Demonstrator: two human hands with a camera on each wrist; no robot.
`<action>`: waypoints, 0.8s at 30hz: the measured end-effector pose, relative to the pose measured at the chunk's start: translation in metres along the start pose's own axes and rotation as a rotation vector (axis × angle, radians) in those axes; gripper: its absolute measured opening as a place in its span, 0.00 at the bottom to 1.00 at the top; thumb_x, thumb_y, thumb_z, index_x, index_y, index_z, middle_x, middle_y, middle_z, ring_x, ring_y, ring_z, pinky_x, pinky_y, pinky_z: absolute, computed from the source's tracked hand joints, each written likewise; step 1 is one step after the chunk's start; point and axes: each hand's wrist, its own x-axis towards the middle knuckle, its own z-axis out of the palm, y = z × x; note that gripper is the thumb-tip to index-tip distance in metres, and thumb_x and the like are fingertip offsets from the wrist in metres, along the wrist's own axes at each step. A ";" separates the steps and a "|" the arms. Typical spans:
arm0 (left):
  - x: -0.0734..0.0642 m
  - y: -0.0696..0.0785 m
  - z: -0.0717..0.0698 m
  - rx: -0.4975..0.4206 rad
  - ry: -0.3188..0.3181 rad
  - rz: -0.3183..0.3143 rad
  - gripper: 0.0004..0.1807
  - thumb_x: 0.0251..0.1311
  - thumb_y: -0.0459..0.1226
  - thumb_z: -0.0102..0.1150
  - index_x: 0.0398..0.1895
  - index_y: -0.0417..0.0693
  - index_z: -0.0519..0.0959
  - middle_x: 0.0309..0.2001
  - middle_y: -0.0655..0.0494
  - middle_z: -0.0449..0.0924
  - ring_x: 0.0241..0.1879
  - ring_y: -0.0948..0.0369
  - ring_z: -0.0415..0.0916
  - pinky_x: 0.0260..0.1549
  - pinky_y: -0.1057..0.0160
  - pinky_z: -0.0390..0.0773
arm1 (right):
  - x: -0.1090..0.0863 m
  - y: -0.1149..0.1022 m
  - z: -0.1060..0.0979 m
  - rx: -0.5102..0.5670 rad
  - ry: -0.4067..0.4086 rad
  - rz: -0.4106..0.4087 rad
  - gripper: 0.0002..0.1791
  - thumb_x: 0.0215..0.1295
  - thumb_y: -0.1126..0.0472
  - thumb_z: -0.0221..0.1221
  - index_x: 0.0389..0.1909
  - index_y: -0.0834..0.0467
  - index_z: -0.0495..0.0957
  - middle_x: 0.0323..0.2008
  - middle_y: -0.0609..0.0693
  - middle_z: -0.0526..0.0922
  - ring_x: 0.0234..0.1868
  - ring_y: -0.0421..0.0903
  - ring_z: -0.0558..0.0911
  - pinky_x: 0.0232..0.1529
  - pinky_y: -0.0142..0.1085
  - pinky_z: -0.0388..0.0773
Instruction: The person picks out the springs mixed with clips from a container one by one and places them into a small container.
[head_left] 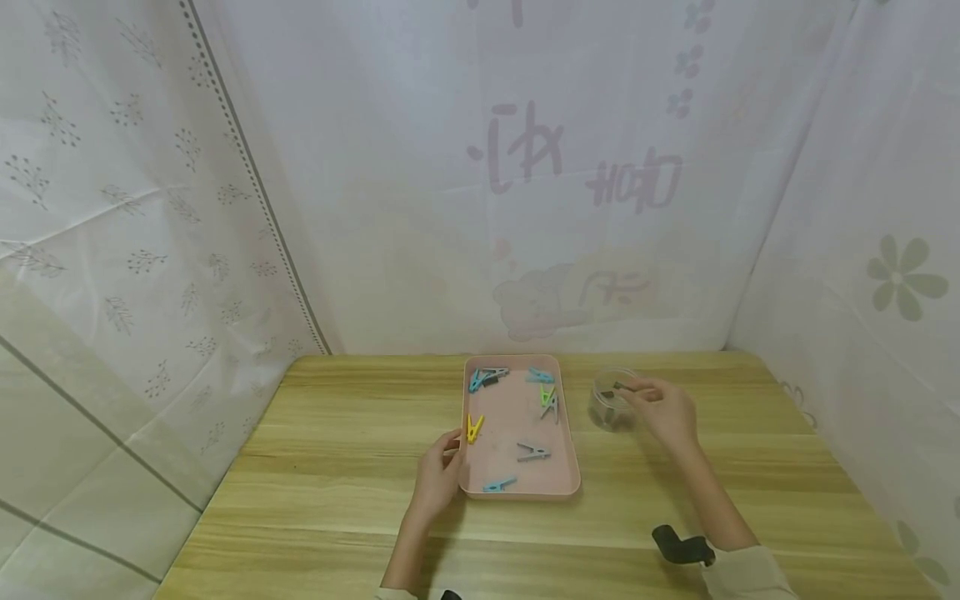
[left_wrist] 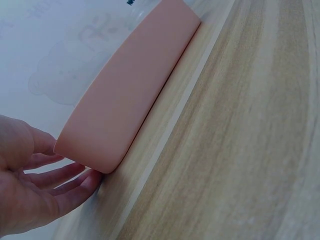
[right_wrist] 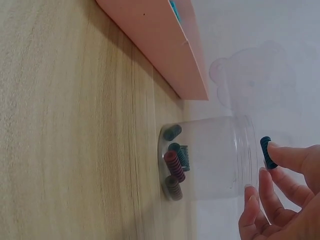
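Observation:
My right hand (head_left: 663, 412) pinches a small dark teal ribbed cylinder (right_wrist: 268, 152) between thumb and finger, right at the mouth of a clear plastic jar (right_wrist: 215, 160). Several more ribbed cylinders lie at the jar's bottom, among them a dark red one (right_wrist: 174, 166). The left hand (head_left: 438, 477) holds the left side of a shallow pink tray (left_wrist: 125, 85), its thumb at the rim and fingers at the lower edge. Inside the tray are several clothespins, including a yellow one (head_left: 474, 428), a green one (head_left: 546, 395) and a grey one (head_left: 533, 452). A dark piece (head_left: 491, 382) lies at the tray's far left.
Tray and jar stand side by side on a wood-grain table (head_left: 337, 467), the jar to the right. Patterned white cloth (head_left: 420, 208) hangs behind and along both sides. A black strap piece (head_left: 678, 546) sticks out at the right sleeve.

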 end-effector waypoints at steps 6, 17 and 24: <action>0.000 -0.001 -0.001 -0.001 -0.001 0.015 0.19 0.72 0.31 0.52 0.64 0.36 0.74 0.53 0.35 0.79 0.48 0.43 0.82 0.44 0.49 0.85 | 0.000 0.002 -0.002 -0.008 -0.011 0.004 0.20 0.68 0.51 0.64 0.48 0.65 0.82 0.50 0.71 0.82 0.49 0.67 0.81 0.36 0.43 0.82; 0.000 0.000 -0.001 0.007 -0.006 0.010 0.19 0.72 0.30 0.52 0.64 0.36 0.74 0.53 0.35 0.79 0.50 0.41 0.81 0.46 0.48 0.84 | 0.007 0.009 -0.001 -0.054 -0.011 0.027 0.20 0.67 0.51 0.64 0.48 0.64 0.83 0.46 0.69 0.84 0.44 0.65 0.82 0.28 0.35 0.73; 0.000 0.001 -0.001 0.002 -0.004 0.026 0.19 0.72 0.30 0.52 0.63 0.35 0.74 0.52 0.34 0.79 0.49 0.41 0.81 0.45 0.47 0.84 | 0.010 0.010 0.000 -0.067 -0.050 0.048 0.23 0.68 0.49 0.63 0.50 0.65 0.82 0.47 0.70 0.83 0.40 0.60 0.81 0.27 0.35 0.72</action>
